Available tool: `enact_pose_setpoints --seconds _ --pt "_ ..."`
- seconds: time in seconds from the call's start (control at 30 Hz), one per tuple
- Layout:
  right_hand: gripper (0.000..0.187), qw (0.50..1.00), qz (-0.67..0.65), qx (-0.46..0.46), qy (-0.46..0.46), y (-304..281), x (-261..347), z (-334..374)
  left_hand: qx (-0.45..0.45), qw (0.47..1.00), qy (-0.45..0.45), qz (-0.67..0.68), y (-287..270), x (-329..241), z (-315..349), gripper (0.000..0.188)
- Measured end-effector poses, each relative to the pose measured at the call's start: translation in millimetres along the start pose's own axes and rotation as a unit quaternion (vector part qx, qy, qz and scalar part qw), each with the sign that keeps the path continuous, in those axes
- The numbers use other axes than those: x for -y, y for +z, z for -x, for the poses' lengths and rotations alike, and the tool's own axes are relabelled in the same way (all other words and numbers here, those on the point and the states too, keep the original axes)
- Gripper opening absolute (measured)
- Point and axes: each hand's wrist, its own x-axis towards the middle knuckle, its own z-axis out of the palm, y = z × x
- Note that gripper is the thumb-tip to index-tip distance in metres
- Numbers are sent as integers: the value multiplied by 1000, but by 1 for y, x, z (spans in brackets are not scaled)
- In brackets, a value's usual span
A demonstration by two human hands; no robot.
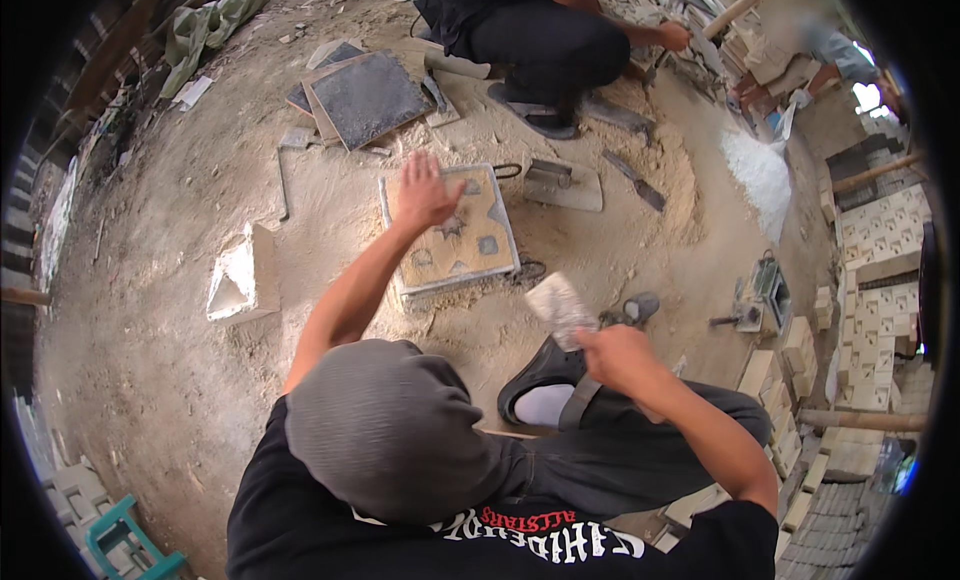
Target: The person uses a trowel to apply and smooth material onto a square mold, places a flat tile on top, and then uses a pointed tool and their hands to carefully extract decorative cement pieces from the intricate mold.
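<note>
A square metal-framed mould lies on the dusty ground in front of me, filled level with tan powder around a star shape and several grey inset shapes. My left hand rests palm down over its upper left part, fingers stretched out and thumb apart. In my right hand, held above my bent leg, is a wide flat brush with a pale, dust-coated head. The brush is apart from the mould, to its lower right. My fingers hide part of its handle.
Beyond the mould lie stacked dark square plates, a metal float and a trowel. A co-worker crouches at the back. A white-coated block stands left; a metal box mould and stacked pale blocks are right.
</note>
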Motion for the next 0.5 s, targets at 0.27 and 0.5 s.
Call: enact_pose_setpoints --seconds 0.27,0.5 --pt "25 995 3 -69 72 -80 -128 15 129 884 415 173 33 -126 43 82" --pt "25 994 62 45 73 -17 -231 0 72 950 256 165 8 -104 85 66"
